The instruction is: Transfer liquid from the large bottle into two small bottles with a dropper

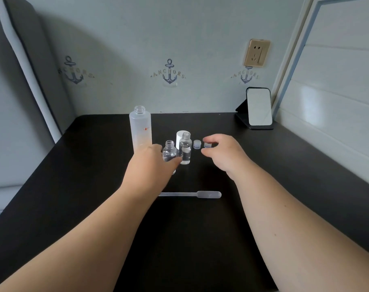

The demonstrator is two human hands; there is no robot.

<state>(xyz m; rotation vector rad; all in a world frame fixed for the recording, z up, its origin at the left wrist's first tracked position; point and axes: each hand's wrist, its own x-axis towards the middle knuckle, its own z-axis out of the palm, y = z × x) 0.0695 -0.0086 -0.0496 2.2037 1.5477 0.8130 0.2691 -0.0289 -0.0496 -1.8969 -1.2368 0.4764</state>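
Uncapped, both small bottles (185, 151) hold clear liquid beside large bottle (140, 128).
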